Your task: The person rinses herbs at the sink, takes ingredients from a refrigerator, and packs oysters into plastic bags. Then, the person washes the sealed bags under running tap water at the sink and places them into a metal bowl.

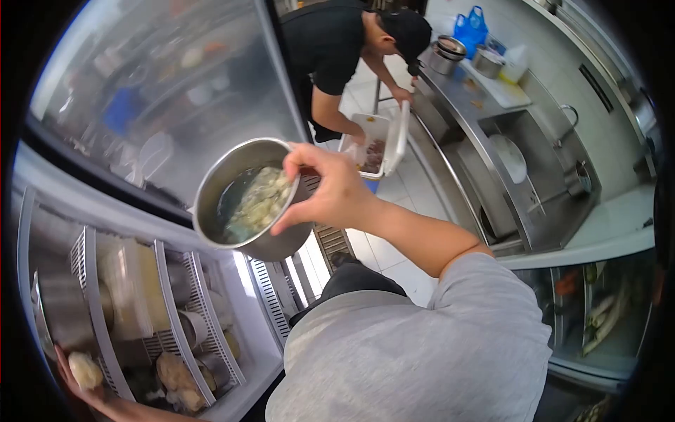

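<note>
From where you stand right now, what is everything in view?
Pot: 1, silver, in right hand
Pale pieces: many, cream, in that pot
Fridge: 1, white inside, lower left
Shelves: several, white, lower left
Large pot: 1, silver, far left
Pale lump: 1, cream, at left hand
Other person: 1, black clothes, top centre
Box: 1, mostly white, before that person
Bag: 1, blue, top right
Sink: 1, silver, right
Tap: 1, silver, upper right
Vegetables: several, mostly pale green, lower right
My shirt: 1, grey, bottom centre
My right hand: 1, bare, centre
My left hand: 1, bare, lower left
</note>
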{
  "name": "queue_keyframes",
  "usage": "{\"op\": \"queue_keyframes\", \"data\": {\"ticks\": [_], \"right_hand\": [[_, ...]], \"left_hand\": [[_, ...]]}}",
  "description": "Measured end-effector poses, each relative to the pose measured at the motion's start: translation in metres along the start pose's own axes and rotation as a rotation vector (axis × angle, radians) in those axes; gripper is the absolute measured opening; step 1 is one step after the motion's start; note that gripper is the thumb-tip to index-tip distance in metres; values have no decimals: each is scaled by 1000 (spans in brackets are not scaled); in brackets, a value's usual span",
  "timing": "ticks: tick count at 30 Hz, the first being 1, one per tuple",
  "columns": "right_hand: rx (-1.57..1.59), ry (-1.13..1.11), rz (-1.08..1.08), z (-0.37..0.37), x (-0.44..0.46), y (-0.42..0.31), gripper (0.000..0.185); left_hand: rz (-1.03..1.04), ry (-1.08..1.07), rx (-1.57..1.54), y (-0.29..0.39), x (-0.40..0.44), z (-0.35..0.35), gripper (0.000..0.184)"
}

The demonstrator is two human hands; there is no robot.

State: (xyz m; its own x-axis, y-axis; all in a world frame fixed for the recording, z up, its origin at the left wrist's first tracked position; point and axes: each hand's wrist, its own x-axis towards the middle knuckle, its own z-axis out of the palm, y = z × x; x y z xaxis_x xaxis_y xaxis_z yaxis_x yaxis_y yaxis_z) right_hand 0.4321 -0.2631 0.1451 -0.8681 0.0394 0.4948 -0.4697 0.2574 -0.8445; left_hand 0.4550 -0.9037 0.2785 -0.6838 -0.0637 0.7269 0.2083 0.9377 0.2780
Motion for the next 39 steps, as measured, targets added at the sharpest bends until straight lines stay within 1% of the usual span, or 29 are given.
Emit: {"op": "queue_keyframes", "data": {"ticks": [1, 2, 4, 6, 7, 10, 12, 14, 15, 16, 17, 18, 19, 20, 21, 22, 23, 24, 25, 26, 28, 30, 32, 35, 37, 38, 39], "right_hand": [[-32, 29, 16, -14, -9, 15, 57], [-102, 60, 5, -30, -19, 23, 57], [-116, 287, -105, -53, -36, 48, 58], [-204, 333, -62, -85, -58, 59, 57], [-250, 397, -51, -102, -67, 62, 57], [-324, 611, 40, -160, -93, 90, 57], [-454, 712, 57, -207, -111, 120, 55], [-634, 797, 100, -254, -127, 147, 55], [-744, 826, 135, -276, -133, 158, 55], [-852, 852, 172, -299, -139, 169, 55], [-859, 877, 254, -322, -144, 180, 56], [-898, 905, 258, -345, -151, 197, 57], [-933, 933, 262, -369, -157, 219, 57], [-967, 961, 259, -397, -160, 243, 57], [-971, 995, 280, -423, -158, 263, 57], [-971, 1027, 311, -446, -159, 282, 57], [-966, 1064, 352, -465, -159, 301, 56], [-943, 1083, 361, -484, -158, 321, 57], [-919, 1103, 362, -505, -156, 337, 57], [-903, 1117, 364, -528, -151, 352, 57], [-876, 1115, 347, -564, -145, 379, 58], [-907, 1118, 319, -601, -134, 408, 57], [-875, 1053, 389, -634, -129, 433, 53], [-857, 1024, 469, -676, -118, 455, 46], [-853, 1027, 521, -696, -110, 450, 42], [-882, 1034, 490, -700, -108, 444, 41], [-909, 1039, 461, -699, -104, 433, 40]], "left_hand": [[171, -23, 72, 24, -4, 2, 52], [233, -3, 60, 30, -6, 8, 49], [358, 36, 41, 40, -11, 20, 43], [-300, 10, -555, -11, -7, 36, 20], [-392, 22, -625, 51, -21, 59, 7], [-237, -302, -613, 102, -40, 116, 40], [-60, -366, -649, 200, -56, 187, 43], [-47, -425, -727, 275, -79, 261, 46], [-97, -467, -870, 324, -90, 299, 44], [-44, -527, -916, 372, -98, 331, 43], [-211, -613, -1009, 426, -111, 357, 41], [-146, -684, -964, 465, -122, 387, 38], [-177, -723, -1115, 515, -134, 413, 39], [-146, -793, -1071, 543, -150, 450, 40], [-25, -763, -1145, 579, -164, 487, 40], [-172, -935, -1189, 623, -169, 503, 39], [-194, -941, -1268, 655, -184, 539, 38], [-246, -1033, -1166, 689, -191, 562, 39], [-184, -1056, -1132, 715, -203, 595, 40], [-77, -979, -1205, 753, -207, 618, 40], [-6, -990, -1264, 820, -211, 659, 41], [41, -1032, -1090, 877, -214, 697, 43], [71, -1075, -1038, 929, -215, 725, 46], [157, -918, -1108, 986, -235, 781, 46], [192, -866, -1104, 1016, -235, 793, 46], [207, -842, -1099, 1028, -233, 797, 45], [84, -988, -1062, 1033, -228, 798, 42]]}}
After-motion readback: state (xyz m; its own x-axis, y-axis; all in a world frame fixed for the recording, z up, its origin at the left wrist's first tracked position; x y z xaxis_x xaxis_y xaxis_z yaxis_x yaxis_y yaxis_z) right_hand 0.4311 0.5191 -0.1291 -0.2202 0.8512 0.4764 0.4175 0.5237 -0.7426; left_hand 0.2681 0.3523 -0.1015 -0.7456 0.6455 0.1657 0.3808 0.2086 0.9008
